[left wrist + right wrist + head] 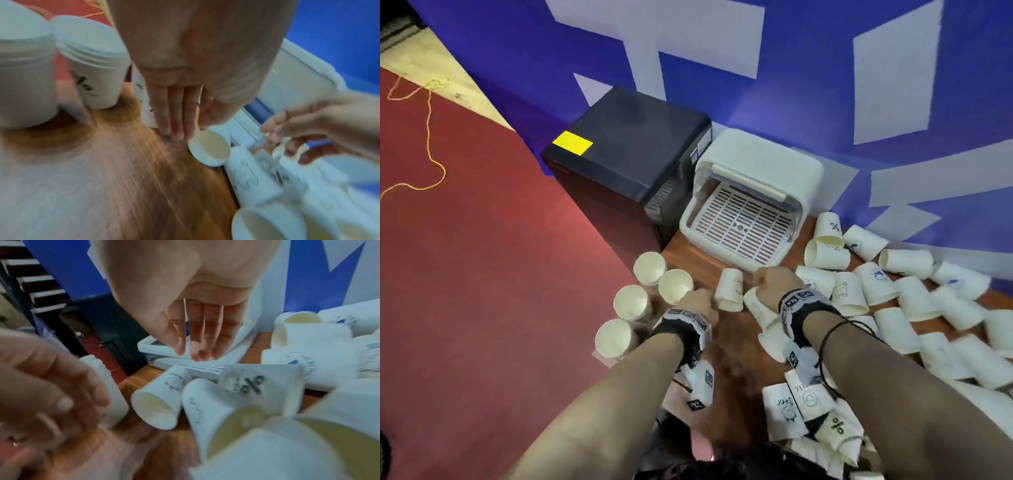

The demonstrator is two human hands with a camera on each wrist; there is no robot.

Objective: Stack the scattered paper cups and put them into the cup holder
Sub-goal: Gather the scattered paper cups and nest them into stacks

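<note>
Both hands hover over the wooden table (702,263) and hold nothing. My left hand (700,303) points straight fingers (176,113) down beside a white paper cup (729,289) that lies on its side, mouth toward me (209,149). My right hand (774,279) hangs just right of that cup (158,400), its fingers (203,337) extended downward in front of the cup holder. The white cup holder (750,205) stands open at the back, its slotted tray empty. Several upright cup stacks (650,267) stand at the table's left edge. Many cups (914,294) lie scattered to the right.
A black box (630,154) stands left of the cup holder against the blue and white wall (808,102). Red floor (482,274) drops away beyond the table's left edge, close to the upright stacks. More loose cups (808,411) lie under my right forearm.
</note>
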